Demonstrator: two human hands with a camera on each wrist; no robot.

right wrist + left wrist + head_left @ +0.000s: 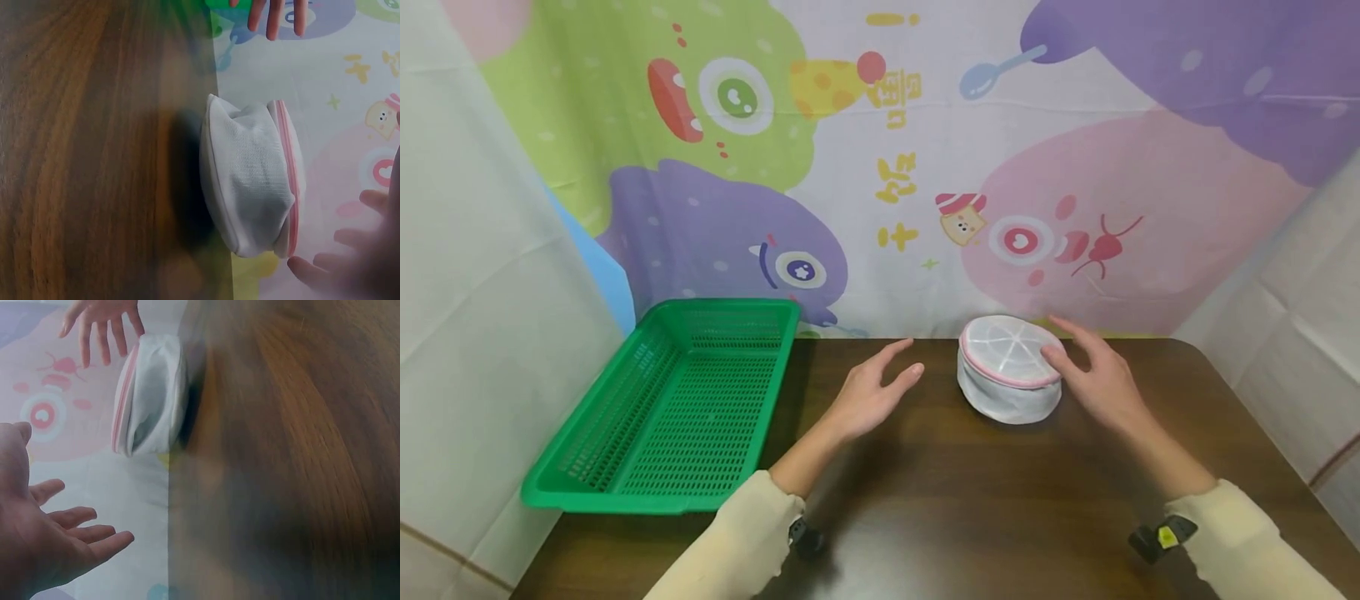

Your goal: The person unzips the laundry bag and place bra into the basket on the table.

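A round white mesh laundry bag [1009, 402] with a pink zipped rim stands on the brown table, its lid facing up. Its soft mesh side [247, 175] sags and creases in the right wrist view. My right hand [1103, 382] is at the bag's right side, fingers spread and thumb overlapping the lid's edge in the head view; whether it touches, I cannot tell. To the left of the bag, my left hand [867, 398] hovers above the table with fingers extended, holding nothing. A gap separates it from the bag [159, 394] in the left wrist view.
On the left of the table [940, 517] sits a green perforated plastic basket [773, 392] with nothing in it. A cartoon-printed cloth [880, 283] hangs along the table's back edge, and pale panels [490, 292] flank both sides.
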